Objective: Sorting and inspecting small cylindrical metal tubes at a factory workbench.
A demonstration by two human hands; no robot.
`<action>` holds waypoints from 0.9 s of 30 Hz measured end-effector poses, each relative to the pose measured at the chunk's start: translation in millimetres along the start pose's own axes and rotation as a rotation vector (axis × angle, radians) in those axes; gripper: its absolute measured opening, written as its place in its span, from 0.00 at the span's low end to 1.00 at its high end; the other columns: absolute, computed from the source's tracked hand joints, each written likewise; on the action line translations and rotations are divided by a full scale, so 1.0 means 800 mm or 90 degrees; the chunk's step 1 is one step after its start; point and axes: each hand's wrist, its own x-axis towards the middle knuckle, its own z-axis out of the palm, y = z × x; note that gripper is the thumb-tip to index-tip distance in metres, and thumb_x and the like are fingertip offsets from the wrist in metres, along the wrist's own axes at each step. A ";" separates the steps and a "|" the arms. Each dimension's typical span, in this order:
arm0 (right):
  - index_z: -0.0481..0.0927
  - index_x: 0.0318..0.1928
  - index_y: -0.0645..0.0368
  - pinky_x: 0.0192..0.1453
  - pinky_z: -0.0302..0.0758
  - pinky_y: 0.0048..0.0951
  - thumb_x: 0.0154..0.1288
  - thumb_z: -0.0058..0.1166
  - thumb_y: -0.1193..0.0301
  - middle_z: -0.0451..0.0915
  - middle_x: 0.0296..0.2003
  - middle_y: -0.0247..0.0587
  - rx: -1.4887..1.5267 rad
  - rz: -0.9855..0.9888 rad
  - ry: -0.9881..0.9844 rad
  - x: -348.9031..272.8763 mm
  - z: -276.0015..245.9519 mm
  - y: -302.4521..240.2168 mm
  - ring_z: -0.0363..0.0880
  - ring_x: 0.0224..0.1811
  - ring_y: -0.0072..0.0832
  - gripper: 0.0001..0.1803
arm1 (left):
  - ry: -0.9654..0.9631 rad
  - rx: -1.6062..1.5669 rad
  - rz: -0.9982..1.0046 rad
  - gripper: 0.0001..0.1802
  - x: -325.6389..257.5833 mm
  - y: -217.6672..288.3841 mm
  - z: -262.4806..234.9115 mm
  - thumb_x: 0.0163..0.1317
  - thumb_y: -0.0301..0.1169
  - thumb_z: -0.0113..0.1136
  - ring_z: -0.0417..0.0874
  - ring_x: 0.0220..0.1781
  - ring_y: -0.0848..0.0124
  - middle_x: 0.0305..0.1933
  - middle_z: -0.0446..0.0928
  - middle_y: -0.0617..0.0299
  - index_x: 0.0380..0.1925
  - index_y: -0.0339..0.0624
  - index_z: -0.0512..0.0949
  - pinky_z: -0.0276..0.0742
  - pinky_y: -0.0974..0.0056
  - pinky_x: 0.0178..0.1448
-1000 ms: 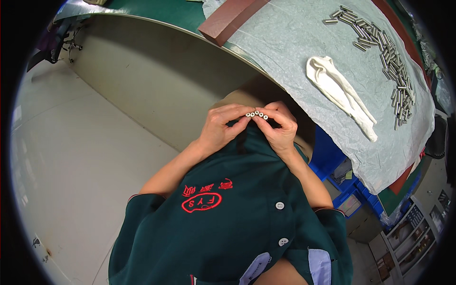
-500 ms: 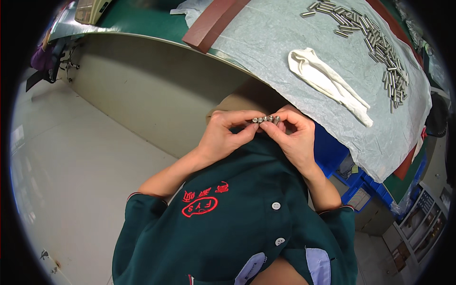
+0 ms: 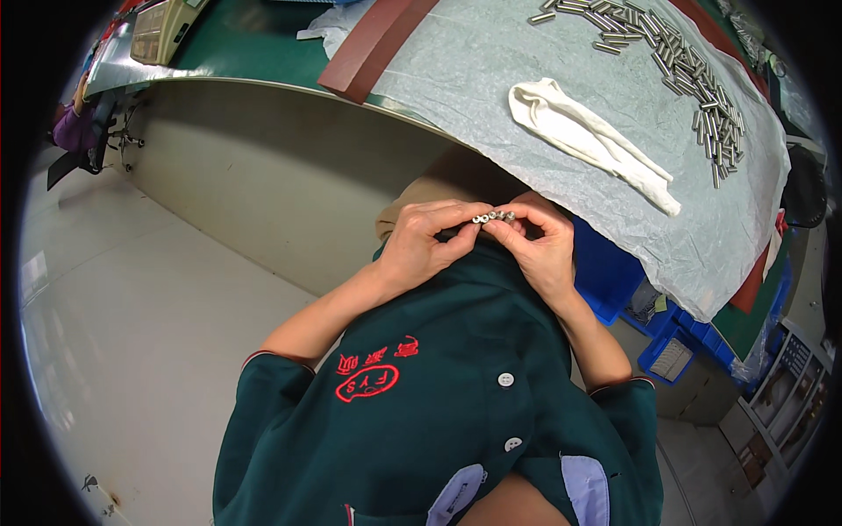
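Observation:
Several small metal pins (image 3: 494, 216) lie side by side in a short row, their round ends facing up toward me. My left hand (image 3: 421, 238) pinches the left end of the row between thumb and fingers. At the other end, my right hand (image 3: 539, 237) grips the pins with its thumb in front and the fingers curled behind. Both hands are held close together over my lap, just off the table's near edge. Most of each pin's length is hidden by my fingers. A large loose pile of similar metal pins (image 3: 680, 61) lies on the table at the upper right.
Pale wrapping sheet (image 3: 474, 70) covers the green table (image 3: 254, 44). On it lie a white cloth (image 3: 588, 140) and a reddish-brown bar (image 3: 377, 48). Blue bins (image 3: 605, 276) stand below the table edge on the right. A person in purple (image 3: 74, 127) is at the far left.
The view has shifted slightly, so the table items appear a little higher and further left. Both hands keep their pinch; the row of pins sits closer together at the right end.

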 end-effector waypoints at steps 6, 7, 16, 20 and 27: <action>0.83 0.32 0.63 0.26 0.60 0.12 0.53 0.65 0.77 0.73 0.23 0.22 0.051 0.008 0.020 0.001 0.006 0.009 0.61 0.24 0.09 0.06 | -0.010 0.004 -0.038 0.13 -0.001 0.002 -0.003 0.54 0.20 0.57 0.81 0.28 0.69 0.31 0.81 0.54 0.41 0.35 0.80 0.76 0.68 0.32; 0.82 0.31 0.63 0.26 0.59 0.12 0.53 0.65 0.77 0.73 0.23 0.22 0.065 0.030 0.020 0.001 0.006 0.009 0.61 0.23 0.09 0.05 | -0.024 -0.024 -0.071 0.12 -0.001 0.003 -0.003 0.56 0.21 0.57 0.82 0.30 0.71 0.32 0.81 0.55 0.42 0.34 0.79 0.77 0.69 0.33; 0.79 0.32 0.58 0.24 0.62 0.13 0.64 0.54 0.69 0.73 0.23 0.25 0.167 0.395 -0.143 0.005 -0.015 -0.004 0.64 0.20 0.10 0.07 | -0.139 -0.405 -0.469 0.12 -0.003 -0.003 -0.015 0.65 0.24 0.52 0.84 0.38 0.69 0.39 0.81 0.54 0.46 0.29 0.74 0.81 0.69 0.44; 0.79 0.30 0.58 0.23 0.61 0.13 0.63 0.56 0.69 0.73 0.23 0.24 0.150 0.386 -0.178 0.003 -0.020 -0.018 0.64 0.20 0.10 0.06 | -0.167 -0.431 -0.468 0.13 0.002 0.007 -0.017 0.65 0.25 0.53 0.84 0.39 0.69 0.39 0.81 0.52 0.47 0.29 0.74 0.81 0.69 0.45; 0.80 0.33 0.61 0.25 0.61 0.14 0.64 0.54 0.68 0.76 0.24 0.24 0.076 0.351 -0.194 0.017 -0.015 -0.030 0.66 0.23 0.09 0.09 | -0.175 -0.561 -0.549 0.16 0.016 0.012 -0.036 0.66 0.29 0.51 0.84 0.43 0.66 0.42 0.80 0.50 0.48 0.28 0.73 0.82 0.66 0.48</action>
